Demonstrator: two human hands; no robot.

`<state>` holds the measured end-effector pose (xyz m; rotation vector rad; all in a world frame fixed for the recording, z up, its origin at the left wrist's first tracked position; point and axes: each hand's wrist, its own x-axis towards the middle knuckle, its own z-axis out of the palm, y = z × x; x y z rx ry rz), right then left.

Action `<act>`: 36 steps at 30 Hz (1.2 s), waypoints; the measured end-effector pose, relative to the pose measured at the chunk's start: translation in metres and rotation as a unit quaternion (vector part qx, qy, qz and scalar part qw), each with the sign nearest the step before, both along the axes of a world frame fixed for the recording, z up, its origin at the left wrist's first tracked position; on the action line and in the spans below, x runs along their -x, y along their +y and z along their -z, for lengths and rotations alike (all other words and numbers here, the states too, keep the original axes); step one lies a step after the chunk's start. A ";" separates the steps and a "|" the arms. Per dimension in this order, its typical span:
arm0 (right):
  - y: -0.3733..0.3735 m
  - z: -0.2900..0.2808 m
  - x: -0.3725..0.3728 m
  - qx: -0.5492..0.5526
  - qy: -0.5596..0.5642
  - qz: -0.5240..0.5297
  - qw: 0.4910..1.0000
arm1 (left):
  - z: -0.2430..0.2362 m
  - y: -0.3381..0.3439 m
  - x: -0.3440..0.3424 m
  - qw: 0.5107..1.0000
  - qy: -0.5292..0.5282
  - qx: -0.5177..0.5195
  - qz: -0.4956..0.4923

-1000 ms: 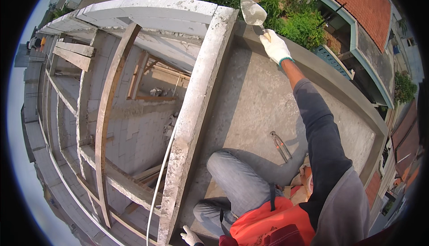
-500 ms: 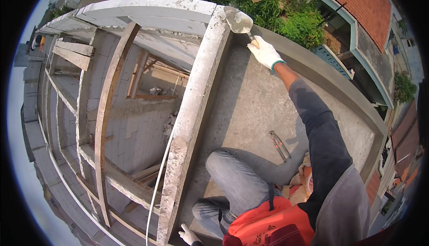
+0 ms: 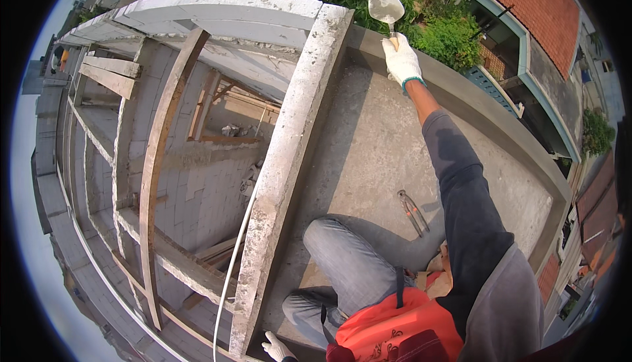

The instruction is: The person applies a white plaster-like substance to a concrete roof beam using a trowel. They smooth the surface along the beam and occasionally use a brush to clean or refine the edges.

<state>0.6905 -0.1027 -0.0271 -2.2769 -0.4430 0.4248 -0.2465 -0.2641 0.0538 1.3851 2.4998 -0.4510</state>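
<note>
A person leans on a long reach, right arm (image 3: 464, 187) stretched forward and almost straight, the gloved right hand (image 3: 402, 61) closed in a grip at its far end. Just behind the grip, the bare wrist (image 3: 422, 101) shows between glove and dark sleeve, in line with the forearm. Well apart from the grip, back toward the body and to its left, the gloved left hand (image 3: 279, 347) is held low, fingers extended and slightly parted, little of its forearm in view. Between the two hands, nearer the left, the jeans-clad legs (image 3: 349, 253) are folded, knees bent.
</note>
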 end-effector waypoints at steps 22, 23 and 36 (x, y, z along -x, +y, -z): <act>-0.029 -0.001 0.048 0.103 -0.059 -0.168 0.979 | 0.000 -0.007 0.000 1.000 0.001 0.015 0.014; -0.026 0.000 0.039 0.059 -0.045 -0.093 0.993 | -0.001 -0.008 0.001 1.000 0.001 0.015 0.016; -0.033 0.012 0.037 0.050 0.001 -0.104 0.993 | -0.003 -0.011 0.005 0.999 -0.002 0.024 0.025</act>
